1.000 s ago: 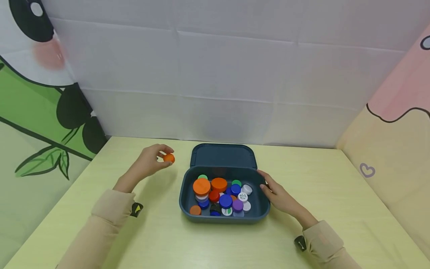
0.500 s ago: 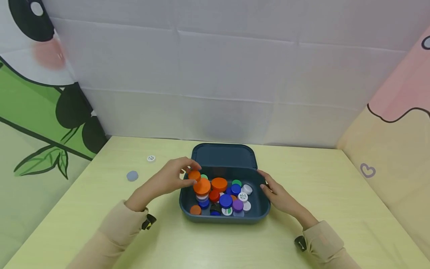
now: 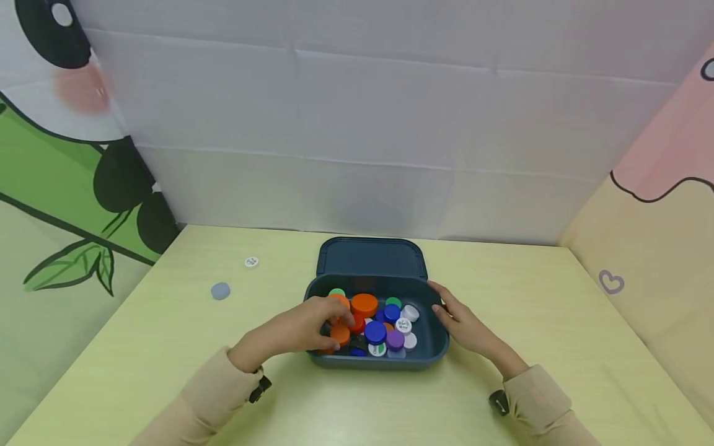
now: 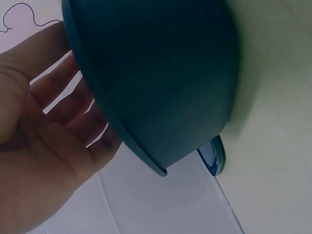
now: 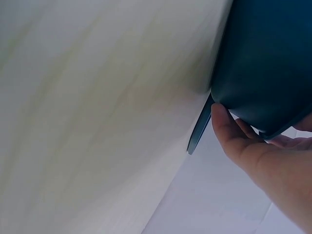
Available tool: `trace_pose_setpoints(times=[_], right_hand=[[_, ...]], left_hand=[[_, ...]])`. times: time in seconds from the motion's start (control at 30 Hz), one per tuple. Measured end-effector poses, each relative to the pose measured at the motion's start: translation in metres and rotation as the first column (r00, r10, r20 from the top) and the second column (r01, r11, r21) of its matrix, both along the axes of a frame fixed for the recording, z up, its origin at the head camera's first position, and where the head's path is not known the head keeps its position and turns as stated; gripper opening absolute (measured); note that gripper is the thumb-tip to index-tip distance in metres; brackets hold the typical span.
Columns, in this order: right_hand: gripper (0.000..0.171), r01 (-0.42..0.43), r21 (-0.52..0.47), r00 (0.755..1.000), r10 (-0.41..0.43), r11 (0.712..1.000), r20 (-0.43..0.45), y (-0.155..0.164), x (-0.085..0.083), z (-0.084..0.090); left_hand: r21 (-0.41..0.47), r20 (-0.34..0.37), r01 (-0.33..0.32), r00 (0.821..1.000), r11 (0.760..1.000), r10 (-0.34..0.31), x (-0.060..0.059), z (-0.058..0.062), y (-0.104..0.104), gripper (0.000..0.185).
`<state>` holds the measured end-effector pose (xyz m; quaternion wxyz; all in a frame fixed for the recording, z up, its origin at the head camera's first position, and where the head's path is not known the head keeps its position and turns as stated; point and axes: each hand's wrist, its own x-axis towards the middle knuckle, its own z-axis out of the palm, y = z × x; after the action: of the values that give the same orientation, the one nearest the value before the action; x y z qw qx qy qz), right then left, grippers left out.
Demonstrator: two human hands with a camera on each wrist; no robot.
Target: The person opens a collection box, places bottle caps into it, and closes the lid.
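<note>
A dark blue plastic box (image 3: 390, 364) on the table holds many coloured bottle caps. My left hand (image 3: 309, 325) reaches over its left rim and pinches an orange bottle cap (image 3: 339, 335) low among the others. In the left wrist view the fingers (image 4: 63, 92) pass behind the rim, and the cap is hidden there. My right hand (image 3: 468, 328) grips the box's right side, thumb over the rim. From the right wrist, its fingers (image 5: 226, 129) show against the outer wall near the corner. A larger orange cap (image 3: 364, 305), a blue cap (image 3: 375, 332) and a purple cap (image 3: 395, 340) lie inside.
The box's lid (image 3: 371, 257) lies directly behind it on the pale wooden table (image 3: 502, 272). To the left rest a white cap (image 3: 251, 262) and a grey-blue disc (image 3: 220, 291). A white cloth (image 3: 357, 124) hangs behind the table.
My left hand has carried the orange cap rightward from over the table into the box, lower and nearer me. The white cap and grey-blue disc have come into view. My right hand stays put.
</note>
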<state>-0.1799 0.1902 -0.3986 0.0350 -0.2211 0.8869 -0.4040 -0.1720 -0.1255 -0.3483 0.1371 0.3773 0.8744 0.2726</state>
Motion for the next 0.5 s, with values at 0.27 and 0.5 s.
trace_pose_setpoints(times=[0.27, 0.5], right_hand=[[0.048, 0.006, 0.012, 1.000, -0.006, 1.000, 0.007, 0.0000, -0.0001, 0.0001], [0.049, 0.010, 0.014, 1.000, -0.010, 1.000, 0.008, 0.0008, -0.0006, -0.0010]], left_hand=[[-0.096, -0.109, 0.024, 0.993, 0.995, -0.034, 0.0027, -0.0078, 0.0036, 0.026], [-0.132, -0.122, 0.028, 0.992, 0.991, -0.044, 0.0027, -0.0097, 0.0060, 0.027]])
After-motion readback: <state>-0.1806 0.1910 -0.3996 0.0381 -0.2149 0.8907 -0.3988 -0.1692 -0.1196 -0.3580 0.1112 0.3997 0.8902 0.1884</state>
